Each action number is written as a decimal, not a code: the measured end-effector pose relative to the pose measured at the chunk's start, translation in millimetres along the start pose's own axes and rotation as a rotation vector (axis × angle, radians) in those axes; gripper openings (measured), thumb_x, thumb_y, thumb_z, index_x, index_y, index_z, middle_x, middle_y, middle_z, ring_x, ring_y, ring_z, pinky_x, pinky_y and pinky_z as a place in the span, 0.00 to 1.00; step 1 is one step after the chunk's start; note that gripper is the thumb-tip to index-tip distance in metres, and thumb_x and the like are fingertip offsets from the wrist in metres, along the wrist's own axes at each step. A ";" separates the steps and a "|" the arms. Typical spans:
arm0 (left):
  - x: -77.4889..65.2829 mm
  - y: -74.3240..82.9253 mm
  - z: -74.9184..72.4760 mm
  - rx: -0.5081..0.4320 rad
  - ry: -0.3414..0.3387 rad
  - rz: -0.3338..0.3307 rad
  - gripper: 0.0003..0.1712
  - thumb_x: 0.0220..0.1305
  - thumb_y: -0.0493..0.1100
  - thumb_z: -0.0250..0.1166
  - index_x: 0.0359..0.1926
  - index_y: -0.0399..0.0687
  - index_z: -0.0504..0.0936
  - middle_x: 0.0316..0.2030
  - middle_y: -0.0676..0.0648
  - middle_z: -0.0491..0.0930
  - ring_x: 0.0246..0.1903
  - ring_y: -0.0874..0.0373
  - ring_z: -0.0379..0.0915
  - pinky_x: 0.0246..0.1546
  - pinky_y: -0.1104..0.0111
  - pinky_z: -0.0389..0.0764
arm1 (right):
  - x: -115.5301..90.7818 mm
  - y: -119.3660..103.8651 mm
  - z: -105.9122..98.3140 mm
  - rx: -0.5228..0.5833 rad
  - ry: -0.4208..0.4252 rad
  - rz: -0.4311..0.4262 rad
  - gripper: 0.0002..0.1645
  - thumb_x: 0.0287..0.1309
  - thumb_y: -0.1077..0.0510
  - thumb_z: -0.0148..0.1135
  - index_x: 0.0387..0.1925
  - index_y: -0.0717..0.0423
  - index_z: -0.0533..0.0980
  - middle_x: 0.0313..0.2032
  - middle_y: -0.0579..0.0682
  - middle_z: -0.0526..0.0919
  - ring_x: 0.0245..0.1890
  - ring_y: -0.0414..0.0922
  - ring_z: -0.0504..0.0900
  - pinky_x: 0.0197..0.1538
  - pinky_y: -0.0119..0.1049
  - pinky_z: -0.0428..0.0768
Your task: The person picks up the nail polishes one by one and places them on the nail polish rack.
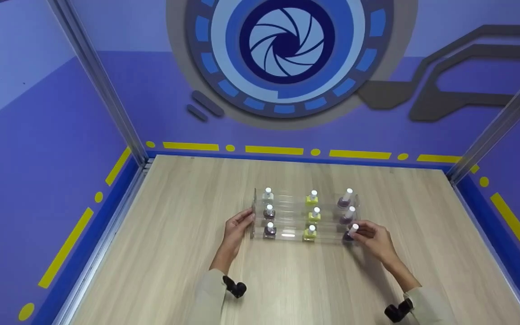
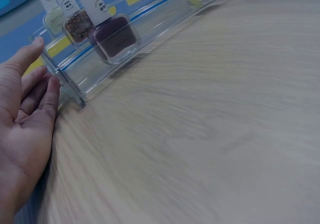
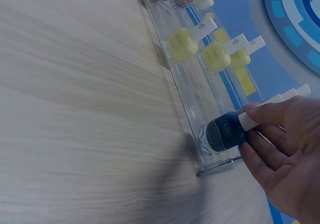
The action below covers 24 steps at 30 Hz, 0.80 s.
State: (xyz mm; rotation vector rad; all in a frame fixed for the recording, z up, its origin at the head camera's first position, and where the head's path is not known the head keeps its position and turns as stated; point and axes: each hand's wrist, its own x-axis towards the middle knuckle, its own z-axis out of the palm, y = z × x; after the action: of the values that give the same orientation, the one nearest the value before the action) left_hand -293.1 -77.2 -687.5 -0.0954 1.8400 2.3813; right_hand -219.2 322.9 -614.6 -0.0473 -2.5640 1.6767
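Observation:
A clear stepped acrylic rack stands on the wooden table, with nail polish bottles in left, middle and right groups. My right hand pinches the white cap of a dark teal nail polish bottle at the front tier's right end. Its base sits within that tier, slightly tilted in the head view. My left hand rests against the rack's left side panel, thumb at the edge and fingers loosely bent beside it. Closest to that hand is a dark purple bottle on the front tier.
Yellow bottles stand mid-rack, one per tier. Behind the front left bottle are a glittery brown one and a pale one. The wooden table extends around the rack, bounded by printed walls and metal posts.

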 end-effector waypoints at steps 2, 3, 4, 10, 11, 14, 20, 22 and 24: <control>1.5 -0.4 0.0 -0.002 -0.001 -0.004 0.29 0.68 0.47 0.70 0.64 0.37 0.78 0.65 0.39 0.78 0.63 0.58 0.76 0.70 0.64 0.75 | -0.2 -0.4 -0.6 0.003 -0.002 0.004 0.18 0.57 0.71 0.71 0.50 0.70 0.81 0.49 0.67 0.86 0.43 0.31 0.84 0.47 0.19 0.82; 2.2 -0.5 0.0 -0.002 -0.001 -0.003 0.29 0.68 0.47 0.69 0.65 0.37 0.77 0.65 0.39 0.78 0.63 0.58 0.76 0.70 0.64 0.75 | -0.5 -0.6 -0.8 0.009 -0.004 0.003 0.18 0.57 0.70 0.71 0.51 0.69 0.81 0.49 0.67 0.86 0.43 0.31 0.84 0.47 0.19 0.82; 2.8 -0.5 0.0 -0.005 -0.001 -0.003 0.29 0.68 0.47 0.69 0.65 0.37 0.77 0.65 0.38 0.78 0.62 0.58 0.76 0.69 0.65 0.76 | -0.5 -0.9 -0.9 0.012 -0.004 0.002 0.19 0.57 0.70 0.71 0.51 0.69 0.81 0.50 0.66 0.86 0.43 0.31 0.84 0.47 0.19 0.82; 6.1 -0.6 -0.1 -0.026 0.005 -0.002 0.28 0.68 0.44 0.69 0.64 0.35 0.77 0.64 0.37 0.78 0.60 0.59 0.77 0.66 0.69 0.78 | -1.0 -3.5 -2.8 0.028 -0.008 -0.005 0.19 0.57 0.68 0.72 0.51 0.68 0.81 0.50 0.66 0.86 0.44 0.32 0.85 0.48 0.20 0.83; 6.8 -0.7 -0.4 -0.028 0.005 -0.001 0.28 0.68 0.44 0.69 0.64 0.35 0.77 0.65 0.36 0.78 0.60 0.59 0.78 0.65 0.69 0.78 | -1.2 -4.0 -3.8 0.028 -0.009 -0.009 0.20 0.57 0.68 0.72 0.52 0.68 0.81 0.50 0.67 0.86 0.44 0.32 0.85 0.48 0.20 0.83; 8.2 -0.4 -0.5 -0.029 0.003 -0.001 0.28 0.68 0.45 0.69 0.64 0.35 0.77 0.65 0.36 0.77 0.60 0.60 0.78 0.66 0.69 0.78 | -1.4 -5.2 -7.5 0.041 -0.008 -0.040 0.21 0.55 0.69 0.73 0.52 0.68 0.81 0.50 0.67 0.86 0.45 0.33 0.86 0.48 0.20 0.83; 8.7 0.4 -2.1 -0.015 0.016 -0.007 0.29 0.67 0.47 0.70 0.64 0.37 0.78 0.65 0.37 0.78 0.61 0.58 0.78 0.66 0.67 0.78 | -2.5 -3.5 -17.5 0.082 -0.068 -0.120 0.26 0.55 0.69 0.73 0.57 0.69 0.78 0.54 0.70 0.84 0.50 0.37 0.86 0.51 0.21 0.84; 9.7 0.6 -2.0 -0.011 0.021 -0.006 0.29 0.67 0.47 0.70 0.63 0.36 0.78 0.64 0.37 0.78 0.60 0.58 0.78 0.66 0.66 0.78 | -3.6 -2.5 -22.2 0.072 -0.100 -0.143 0.29 0.57 0.67 0.72 0.60 0.69 0.75 0.57 0.70 0.82 0.53 0.38 0.85 0.53 0.22 0.83; 11.2 1.1 -1.7 -0.005 0.016 -0.011 0.29 0.67 0.48 0.70 0.63 0.36 0.78 0.64 0.37 0.78 0.59 0.59 0.78 0.67 0.66 0.78 | -5.3 -1.6 -27.1 0.048 -0.112 -0.157 0.31 0.60 0.65 0.72 0.63 0.67 0.74 0.60 0.68 0.80 0.56 0.39 0.84 0.55 0.23 0.83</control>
State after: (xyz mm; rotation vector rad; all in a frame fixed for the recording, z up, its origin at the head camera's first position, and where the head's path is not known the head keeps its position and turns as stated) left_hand -304.4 -78.5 -688.4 -0.1244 1.8353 2.3854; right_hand -211.7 346.7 -602.5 0.2515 -2.5275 1.7275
